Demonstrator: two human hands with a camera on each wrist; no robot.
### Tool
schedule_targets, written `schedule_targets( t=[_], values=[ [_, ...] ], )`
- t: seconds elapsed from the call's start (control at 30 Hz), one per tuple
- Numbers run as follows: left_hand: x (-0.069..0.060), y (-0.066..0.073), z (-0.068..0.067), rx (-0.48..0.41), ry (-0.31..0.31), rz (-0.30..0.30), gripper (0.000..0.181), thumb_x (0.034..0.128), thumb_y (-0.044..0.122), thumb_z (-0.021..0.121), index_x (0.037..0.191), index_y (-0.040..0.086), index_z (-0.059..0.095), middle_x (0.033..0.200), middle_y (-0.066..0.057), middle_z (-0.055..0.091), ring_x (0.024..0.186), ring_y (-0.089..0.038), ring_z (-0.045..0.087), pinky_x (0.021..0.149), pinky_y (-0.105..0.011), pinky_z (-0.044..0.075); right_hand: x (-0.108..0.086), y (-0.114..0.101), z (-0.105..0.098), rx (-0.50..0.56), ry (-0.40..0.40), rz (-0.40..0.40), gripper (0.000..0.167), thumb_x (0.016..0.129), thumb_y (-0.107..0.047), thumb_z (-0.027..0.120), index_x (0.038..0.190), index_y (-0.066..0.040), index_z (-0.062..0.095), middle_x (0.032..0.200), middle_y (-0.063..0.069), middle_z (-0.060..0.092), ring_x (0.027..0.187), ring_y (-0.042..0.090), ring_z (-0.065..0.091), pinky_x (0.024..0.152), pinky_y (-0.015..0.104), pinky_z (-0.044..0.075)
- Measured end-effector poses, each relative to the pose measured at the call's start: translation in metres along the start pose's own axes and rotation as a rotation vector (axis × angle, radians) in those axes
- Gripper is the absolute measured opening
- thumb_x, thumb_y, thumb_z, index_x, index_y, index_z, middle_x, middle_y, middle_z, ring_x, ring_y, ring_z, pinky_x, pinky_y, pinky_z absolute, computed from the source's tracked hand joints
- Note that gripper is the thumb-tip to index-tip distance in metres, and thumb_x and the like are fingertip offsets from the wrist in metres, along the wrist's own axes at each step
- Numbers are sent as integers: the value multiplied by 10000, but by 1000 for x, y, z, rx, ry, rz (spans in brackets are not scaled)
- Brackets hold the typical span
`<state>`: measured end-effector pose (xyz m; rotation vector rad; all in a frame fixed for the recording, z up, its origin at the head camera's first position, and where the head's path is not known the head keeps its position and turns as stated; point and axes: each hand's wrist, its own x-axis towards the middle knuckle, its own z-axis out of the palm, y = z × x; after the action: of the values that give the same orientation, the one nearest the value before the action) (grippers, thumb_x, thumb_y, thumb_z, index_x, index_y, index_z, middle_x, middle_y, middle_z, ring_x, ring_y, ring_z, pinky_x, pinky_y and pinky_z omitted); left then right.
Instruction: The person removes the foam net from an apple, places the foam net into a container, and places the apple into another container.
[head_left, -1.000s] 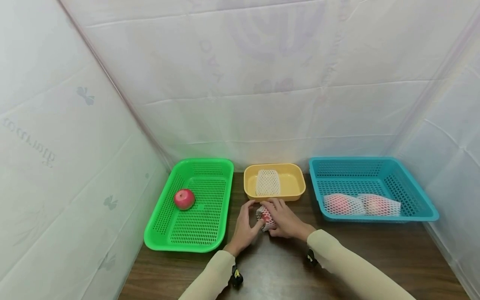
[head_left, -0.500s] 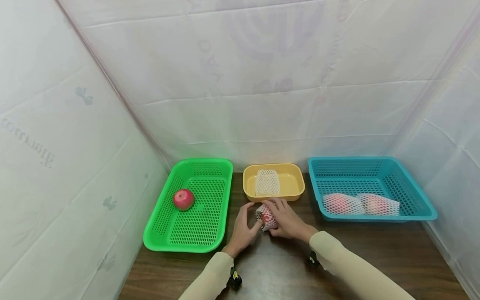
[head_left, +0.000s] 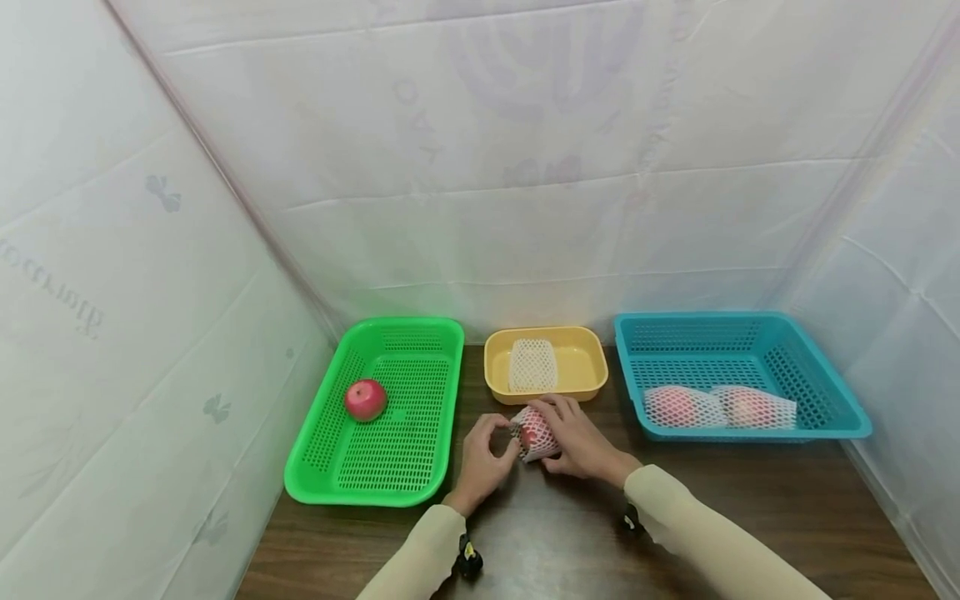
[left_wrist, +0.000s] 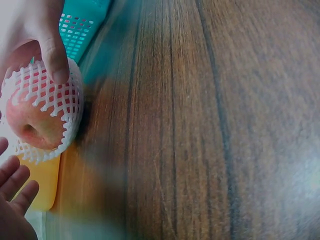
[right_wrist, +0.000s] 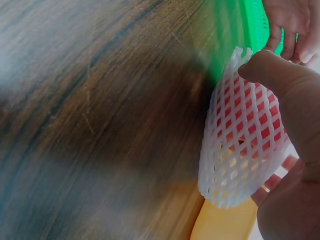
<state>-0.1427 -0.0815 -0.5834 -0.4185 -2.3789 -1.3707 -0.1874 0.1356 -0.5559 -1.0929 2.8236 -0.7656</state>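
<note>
A red apple in a white foam net sleeve (head_left: 542, 435) is held just above or on the table, in front of the yellow bin. My right hand (head_left: 581, 442) grips it from the right, thumb pressing on the net in the left wrist view. At the left end the sleeve is open, and the apple's bare end (left_wrist: 37, 122) shows there. My left hand (head_left: 483, 467) stands beside that end, its fingers (left_wrist: 15, 182) spread and loosely bent, slightly apart from the net. In the right wrist view the sleeve's other end (right_wrist: 230, 185) hangs loose past the apple.
A green basket (head_left: 300, 475) at left contains one bare apple (head_left: 366, 400). Behind the hands, the yellow bin (head_left: 585, 367) holds a flat foam net (head_left: 532, 365). The blue basket (head_left: 825, 417) at right contains two netted apples (head_left: 678, 407). White sheeting (head_left: 480, 233) closes off the back and sides.
My left hand has drawn slightly away from the netted apple, its fingers leaving the net edge. The right hand keeps its grip, shifting very slightly right.
</note>
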Motion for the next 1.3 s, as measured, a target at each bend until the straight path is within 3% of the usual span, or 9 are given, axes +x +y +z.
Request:
schedule_targets(
  t=[0.17,0.33,0.5,0.93,1.13,1.3],
  values=[
    [1,1,0,0,-11,-7,115,853,35,752,963,40,720,1010,-37,697,944,-198,671,806,-426,575,-2,2,-3,8,-4,27,974,751,-267,914,1557,-143,382,1510,126,370,1360,359,382,1086,556,420],
    [1,3,1,1,-12,0,88,852,38,760,935,67,757,1011,-18,729,945,-160,703,815,-378,589,-4,5,-3,9,-8,54,977,751,-282,919,1554,-157,376,1532,121,348,1383,350,373,1089,562,428],
    [1,4,1,15,-21,-2,158,864,56,771,1021,68,776,1065,-28,746,973,-148,720,849,-369,591,-8,9,-1,-4,-1,54,1007,746,-308,922,1564,-157,354,1544,122,334,1398,345,358,1096,557,422],
    [5,4,7,-7,-34,37,358,857,87,816,1195,21,721,1201,-117,726,1073,-270,717,889,-455,585,-17,15,-6,-4,5,63,1023,739,-295,933,1569,-185,344,1543,117,336,1397,339,357,1096,548,428],
    [7,6,8,-17,-79,8,440,847,98,825,1254,5,684,1244,-143,706,1111,-305,698,909,-463,576,-22,18,-8,-11,13,74,1023,739,-299,933,1569,-178,347,1543,115,339,1380,331,362,1091,542,434],
    [9,7,10,-86,-110,-17,493,852,57,811,1310,-5,638,1301,-171,666,1128,-337,685,880,-489,584,-26,22,-9,-19,24,93,1024,732,-310,939,1563,-184,354,1534,116,355,1357,328,376,1081,544,447]
  ],
)
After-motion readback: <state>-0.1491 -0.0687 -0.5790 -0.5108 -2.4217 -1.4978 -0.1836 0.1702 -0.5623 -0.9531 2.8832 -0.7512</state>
